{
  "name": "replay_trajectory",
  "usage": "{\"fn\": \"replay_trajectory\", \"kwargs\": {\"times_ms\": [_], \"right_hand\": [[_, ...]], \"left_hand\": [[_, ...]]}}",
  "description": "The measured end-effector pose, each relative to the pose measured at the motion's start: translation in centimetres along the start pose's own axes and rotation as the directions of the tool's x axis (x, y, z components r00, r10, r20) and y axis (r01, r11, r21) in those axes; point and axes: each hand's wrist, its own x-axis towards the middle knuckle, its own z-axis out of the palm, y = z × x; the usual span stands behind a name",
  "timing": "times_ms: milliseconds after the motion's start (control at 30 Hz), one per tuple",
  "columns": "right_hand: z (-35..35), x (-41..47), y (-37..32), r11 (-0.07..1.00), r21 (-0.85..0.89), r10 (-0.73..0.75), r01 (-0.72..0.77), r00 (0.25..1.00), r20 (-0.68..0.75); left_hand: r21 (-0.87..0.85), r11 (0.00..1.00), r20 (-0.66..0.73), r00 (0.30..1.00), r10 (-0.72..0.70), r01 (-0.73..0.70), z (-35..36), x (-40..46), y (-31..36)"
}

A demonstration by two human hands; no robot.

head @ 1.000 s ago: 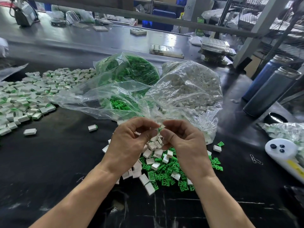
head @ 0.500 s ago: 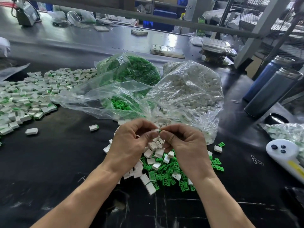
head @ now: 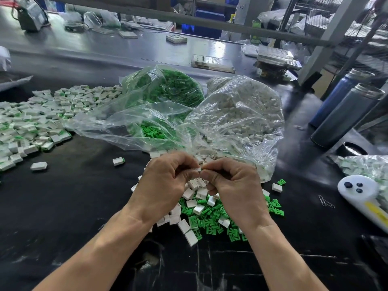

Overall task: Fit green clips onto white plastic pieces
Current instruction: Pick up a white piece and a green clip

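Note:
My left hand (head: 165, 181) and my right hand (head: 233, 185) meet fingertip to fingertip above a loose heap of green clips (head: 212, 219) and white plastic pieces (head: 190, 192). Between the fingertips a small white piece (head: 198, 169) shows, pinched by my left hand. My right hand's thumb and fingers are curled tight against it; what they hold is hidden. Behind the hands lie a clear bag of green clips (head: 168, 89) and a clear bag of white pieces (head: 243, 110).
A wide spread of assembled white-and-green pieces (head: 35, 120) covers the black table at the left. Two tall metal bottles (head: 346, 114) stand at the right, near a white device with dark buttons (head: 357, 190) and a paper clip (head: 326, 201). A second bag of pieces (head: 365, 166) lies at the far right.
Both hands have stayed together over the heap. The green clip tip seen between the fingertips half a second ago is now hidden, and only the white piece shows.

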Motion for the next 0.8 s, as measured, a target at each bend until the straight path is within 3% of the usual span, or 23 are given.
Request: {"fn": "replay_trajectory", "kwargs": {"times_ms": [167, 300, 800], "right_hand": [[0.42, 0.03, -0.24, 0.974, 0.224, 0.038, -0.027, 0.998, -0.043], [0.85, 0.08, -0.39, 0.961, 0.275, 0.020, -0.001, 0.998, -0.067], [0.29, -0.21, -0.02, 0.996, 0.082, 0.043, -0.042, 0.999, -0.016]], "left_hand": [[-0.226, 0.971, -0.003, 0.996, -0.085, 0.082, -0.11, 0.12, 0.53], [-0.341, 0.934, -0.014, 0.993, -0.114, 0.103, -0.20, 0.38, 0.87], [-0.191, 0.977, 0.010, 0.996, -0.092, 0.092, 0.01, -0.06, 0.72]]}}
